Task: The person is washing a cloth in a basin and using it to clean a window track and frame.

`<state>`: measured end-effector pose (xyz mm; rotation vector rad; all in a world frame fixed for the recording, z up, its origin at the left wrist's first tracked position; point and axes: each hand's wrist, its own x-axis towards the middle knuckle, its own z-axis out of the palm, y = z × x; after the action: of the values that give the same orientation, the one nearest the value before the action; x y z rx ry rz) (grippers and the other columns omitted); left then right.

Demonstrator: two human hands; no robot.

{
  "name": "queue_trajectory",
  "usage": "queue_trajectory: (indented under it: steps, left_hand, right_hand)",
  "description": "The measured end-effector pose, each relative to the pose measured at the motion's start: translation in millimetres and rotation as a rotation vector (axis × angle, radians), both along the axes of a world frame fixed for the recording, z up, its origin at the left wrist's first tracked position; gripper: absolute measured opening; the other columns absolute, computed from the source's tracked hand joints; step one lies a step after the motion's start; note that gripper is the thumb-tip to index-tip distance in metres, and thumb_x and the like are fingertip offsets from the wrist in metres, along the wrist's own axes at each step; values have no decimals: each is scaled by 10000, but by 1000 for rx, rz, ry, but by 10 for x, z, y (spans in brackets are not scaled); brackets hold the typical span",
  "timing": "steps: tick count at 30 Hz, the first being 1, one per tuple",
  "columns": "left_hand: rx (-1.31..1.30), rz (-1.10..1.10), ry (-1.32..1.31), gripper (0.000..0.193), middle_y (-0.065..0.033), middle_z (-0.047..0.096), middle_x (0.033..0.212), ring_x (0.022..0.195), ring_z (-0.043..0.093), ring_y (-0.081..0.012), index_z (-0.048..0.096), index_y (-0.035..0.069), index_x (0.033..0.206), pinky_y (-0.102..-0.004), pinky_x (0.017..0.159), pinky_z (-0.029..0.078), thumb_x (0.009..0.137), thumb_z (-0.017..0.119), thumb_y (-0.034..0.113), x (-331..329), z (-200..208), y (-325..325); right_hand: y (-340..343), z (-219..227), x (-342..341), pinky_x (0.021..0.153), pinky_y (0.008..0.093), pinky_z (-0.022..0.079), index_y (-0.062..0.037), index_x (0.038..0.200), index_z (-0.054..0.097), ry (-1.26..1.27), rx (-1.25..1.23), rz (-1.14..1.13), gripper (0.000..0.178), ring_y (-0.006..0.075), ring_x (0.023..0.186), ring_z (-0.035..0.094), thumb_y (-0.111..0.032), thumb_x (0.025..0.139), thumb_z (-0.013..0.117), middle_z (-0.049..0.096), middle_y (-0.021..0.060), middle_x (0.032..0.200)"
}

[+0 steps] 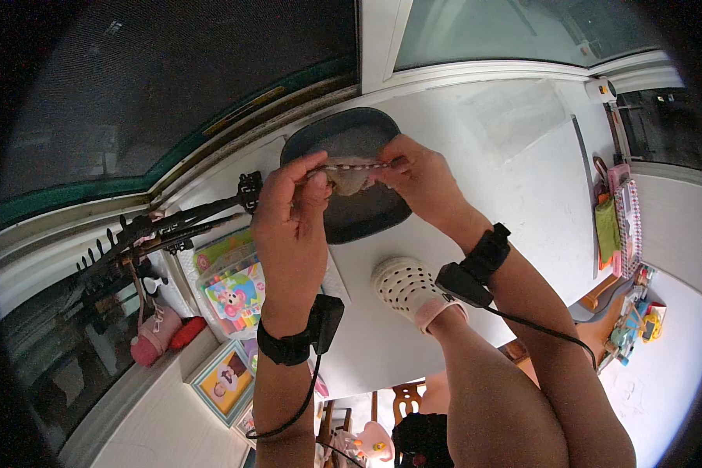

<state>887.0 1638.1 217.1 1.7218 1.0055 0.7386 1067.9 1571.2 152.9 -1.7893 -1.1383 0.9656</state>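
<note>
Between my two hands stretches a small, sheer, pale piece like a mesh pouch [349,181], with a light-and-dark dotted band along its upper edge. My left hand [288,222] pinches one end of that band between thumb and fingers. The other end is pinched by my right hand [429,181]. Below the piece lies a dark grey tray [366,222] with rounded corners, partly hidden by my hands. What the tray holds, if anything, I cannot make out. Both wrists wear black straps with small boxes and cables.
A foot in a white holed clog [404,285] rests on the white surface [499,187] in front of the tray. On the left are a black stand [210,207], colourful booklets [235,295] and a framed picture [223,384]. Window frames [249,129] run behind. Folders [620,218] stand right.
</note>
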Motion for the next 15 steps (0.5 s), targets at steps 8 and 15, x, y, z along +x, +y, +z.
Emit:
queue_trajectory:
  steps: [8, 15]
  left_hand:
    - [162, 48, 326, 150, -105, 661, 910, 783, 654, -226, 645, 77, 1044, -311, 693, 512, 931, 569, 140, -78, -590, 41]
    - [332, -133, 566, 148, -87, 607, 1039, 912, 625, -297, 674, 111, 1003, -389, 759, 516, 901, 590, 177, -21, -1325, 57]
  right_hand:
    - [-29, -275, 76, 674, 280, 507, -5, 1050, 591, -131, 125, -18, 158, 165, 778, 626, -60, 902, 599, 615, 88, 927]
    - [115, -717, -247, 719, 408, 523, -71, 1089, 603, -444, 112, 142, 261, 346, 808, 631, -44, 830, 591, 569, 182, 1033]
